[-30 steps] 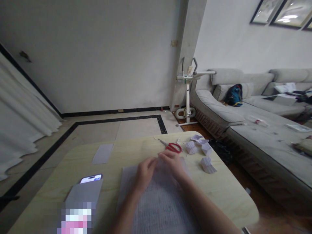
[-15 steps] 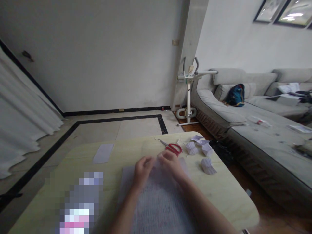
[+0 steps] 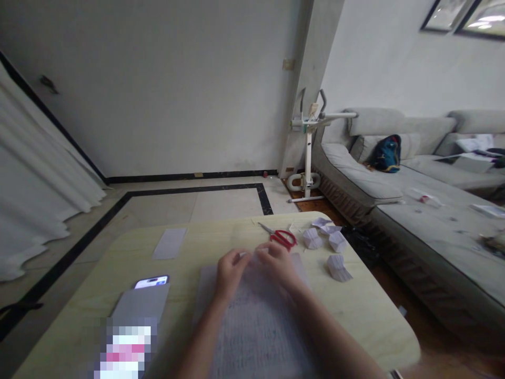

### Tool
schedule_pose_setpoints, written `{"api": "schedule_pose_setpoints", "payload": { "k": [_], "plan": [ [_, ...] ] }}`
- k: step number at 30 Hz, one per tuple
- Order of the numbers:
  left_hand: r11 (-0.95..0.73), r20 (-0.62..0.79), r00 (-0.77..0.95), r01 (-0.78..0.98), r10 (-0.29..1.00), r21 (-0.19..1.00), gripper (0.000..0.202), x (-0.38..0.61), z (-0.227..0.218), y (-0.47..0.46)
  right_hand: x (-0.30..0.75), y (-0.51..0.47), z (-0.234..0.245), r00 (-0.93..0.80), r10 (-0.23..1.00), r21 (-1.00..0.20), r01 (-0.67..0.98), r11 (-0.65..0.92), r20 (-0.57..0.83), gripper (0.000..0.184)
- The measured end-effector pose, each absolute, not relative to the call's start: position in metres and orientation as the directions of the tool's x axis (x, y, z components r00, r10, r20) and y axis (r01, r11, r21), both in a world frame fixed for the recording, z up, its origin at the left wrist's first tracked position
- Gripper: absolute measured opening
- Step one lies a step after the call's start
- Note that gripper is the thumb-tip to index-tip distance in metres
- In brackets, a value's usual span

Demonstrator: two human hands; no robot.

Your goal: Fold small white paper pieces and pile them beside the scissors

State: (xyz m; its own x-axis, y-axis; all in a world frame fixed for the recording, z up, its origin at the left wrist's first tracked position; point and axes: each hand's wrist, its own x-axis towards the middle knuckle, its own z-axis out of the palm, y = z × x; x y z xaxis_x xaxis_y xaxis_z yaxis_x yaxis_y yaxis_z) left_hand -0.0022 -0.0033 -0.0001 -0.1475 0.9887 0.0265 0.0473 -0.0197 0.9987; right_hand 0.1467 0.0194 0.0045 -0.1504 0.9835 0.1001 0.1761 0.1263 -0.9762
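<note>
A large sheet of paper covered in rows of writing lies on the table in front of me. Over its far edge, my left hand and my right hand meet with bent, pinched fingers. A small pale piece of paper shows at the left fingertips; the right fingertips close on its other side, partly hidden and blurred. Just beyond my right hand lie red-handled scissors, blades pointing away to the left. Several creased paper pieces rest to the right of the scissors.
On the pale wooden table, a blank paper slip lies at the far left. A phone sticks out from a grey flat object at the left. A grey sofa stands beyond the right edge.
The view has shifted slightly. My hands stay close together over the sheet, with only small finger movement. The phone at the left now shows more clearly.
</note>
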Motion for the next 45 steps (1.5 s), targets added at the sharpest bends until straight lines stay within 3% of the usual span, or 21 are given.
{"api": "schedule_pose_setpoints", "payload": {
  "k": [17, 24, 36, 45],
  "plan": [
    [-0.081, 0.100, -0.128, 0.145, 0.987, 0.986, 0.030, -0.0040, -0.0016, -0.0026, 0.1463, 0.0207, 0.0034, -0.124, 0.990, -0.977, 0.196, 0.087, 0.063, 0.015],
    [-0.072, 0.083, -0.110, 0.101, 0.991, 0.992, 0.031, -0.0029, 0.0009, -0.0032, 0.1462, 0.0198, 0.0054, -0.120, 0.991, -0.981, 0.180, 0.077, 0.055, 0.014],
    [-0.105, 0.140, -0.115, 0.269, 0.983, 0.957, 0.031, -0.0048, 0.0018, -0.0058, 0.1471, 0.0200, 0.0045, -0.135, 0.989, -0.981, 0.171, 0.088, 0.065, 0.013],
    [-0.097, 0.112, -0.095, 0.142, 0.989, 0.985, 0.028, -0.0033, 0.0006, -0.0049, 0.1488, 0.0226, -0.0007, -0.172, 0.980, -0.980, 0.156, 0.127, 0.100, 0.015]
  ]
}}
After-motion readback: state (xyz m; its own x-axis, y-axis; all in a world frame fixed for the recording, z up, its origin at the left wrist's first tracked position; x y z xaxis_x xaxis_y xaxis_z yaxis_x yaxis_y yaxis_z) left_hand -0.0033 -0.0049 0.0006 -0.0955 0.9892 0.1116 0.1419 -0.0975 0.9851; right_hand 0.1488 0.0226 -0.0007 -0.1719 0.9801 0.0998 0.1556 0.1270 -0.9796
